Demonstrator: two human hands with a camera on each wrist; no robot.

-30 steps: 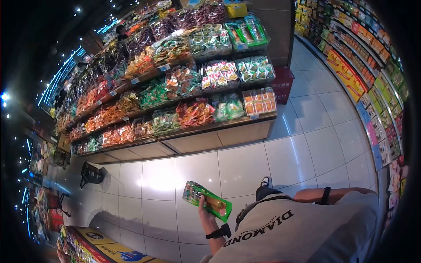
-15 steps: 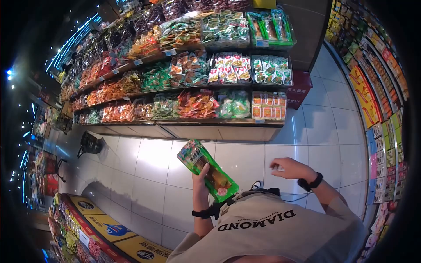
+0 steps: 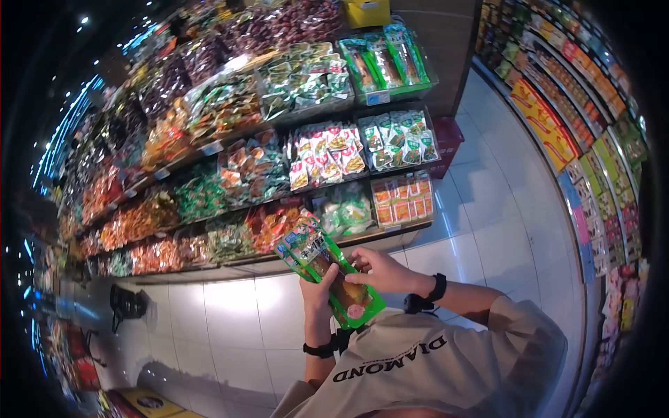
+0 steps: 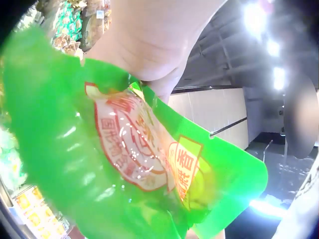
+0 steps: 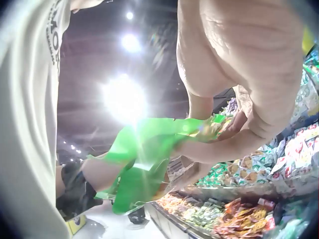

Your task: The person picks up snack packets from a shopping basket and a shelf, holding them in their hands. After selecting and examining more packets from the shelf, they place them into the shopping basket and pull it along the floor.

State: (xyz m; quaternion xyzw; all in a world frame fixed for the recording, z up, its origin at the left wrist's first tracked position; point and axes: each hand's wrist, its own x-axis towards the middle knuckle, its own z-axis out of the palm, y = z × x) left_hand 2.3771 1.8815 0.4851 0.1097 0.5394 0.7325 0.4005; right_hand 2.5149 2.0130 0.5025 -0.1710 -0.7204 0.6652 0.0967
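Note:
A green food pouch [image 3: 357, 305] with a clear window showing brown food is held up in front of the shirt. My left hand [image 3: 317, 291] grips its left side, thumb across the front. From the right, my right hand [image 3: 385, 272] pinches the pouch's edge with curled fingers, its thumb over the window. Close up in the left wrist view, the pouch [image 4: 50, 129] shows glossy green film and red-and-white printing. The right wrist view has the right hand [image 5: 244, 64] bent over the pouch [image 5: 142, 172], whose far side is hidden.
A tiered shelf of bagged snacks [image 3: 240, 167] stands ahead, with similar green pouches [image 3: 383, 59] in its top right bin. Another stocked shelf [image 3: 599, 160] lines the right side, across a tiled aisle [image 3: 488, 181]. A black basket-like object [image 3: 127, 305] sits on the floor at left.
The right hand has come up from beside the body and moved left onto the pouch. The left hand has raised the pouch, and the snack shelf appears nearer.

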